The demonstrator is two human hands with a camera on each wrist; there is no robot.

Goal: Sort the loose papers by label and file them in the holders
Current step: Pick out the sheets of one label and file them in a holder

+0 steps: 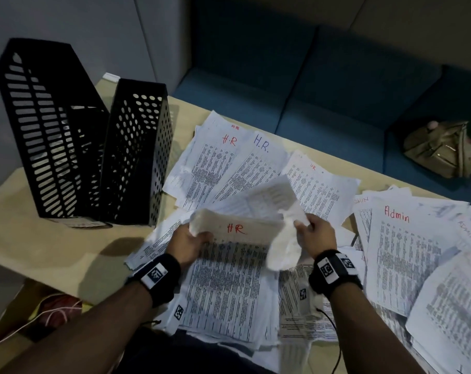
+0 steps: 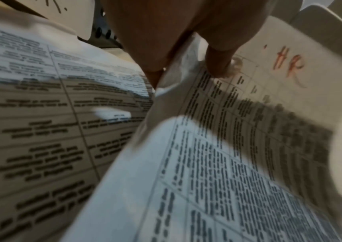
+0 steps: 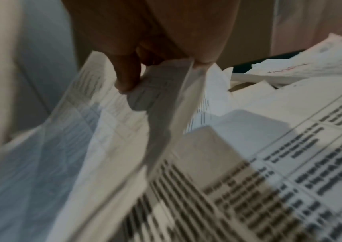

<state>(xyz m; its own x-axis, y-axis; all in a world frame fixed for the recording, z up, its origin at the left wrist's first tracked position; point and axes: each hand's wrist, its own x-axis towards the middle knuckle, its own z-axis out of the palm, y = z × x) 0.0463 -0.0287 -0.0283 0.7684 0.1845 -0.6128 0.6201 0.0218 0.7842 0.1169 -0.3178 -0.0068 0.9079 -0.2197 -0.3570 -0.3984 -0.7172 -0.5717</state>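
A printed sheet marked "HR" in red (image 1: 237,255) is lifted off the paper heap in front of me, its top curling. My left hand (image 1: 194,238) pinches its upper left corner; the left wrist view shows the hand (image 2: 186,72) pinching the HR sheet (image 2: 248,147). My right hand (image 1: 306,226) pinches the right side, where paper hangs crumpled; the right wrist view shows that hand (image 3: 164,73) clamped on a folded paper edge (image 3: 172,101). Behind lie more "H.R." sheets (image 1: 229,163). An "Admin" pile (image 1: 399,247) lies at right. Two black holders, slotted (image 1: 48,130) and round-holed (image 1: 140,152), stand at left.
The wooden table (image 1: 67,249) has bare surface in front of the holders. A blue sofa (image 1: 337,90) runs behind the table, with an olive bag (image 1: 439,149) on it. A white cable and something red (image 1: 59,309) lie below the table's near-left edge.
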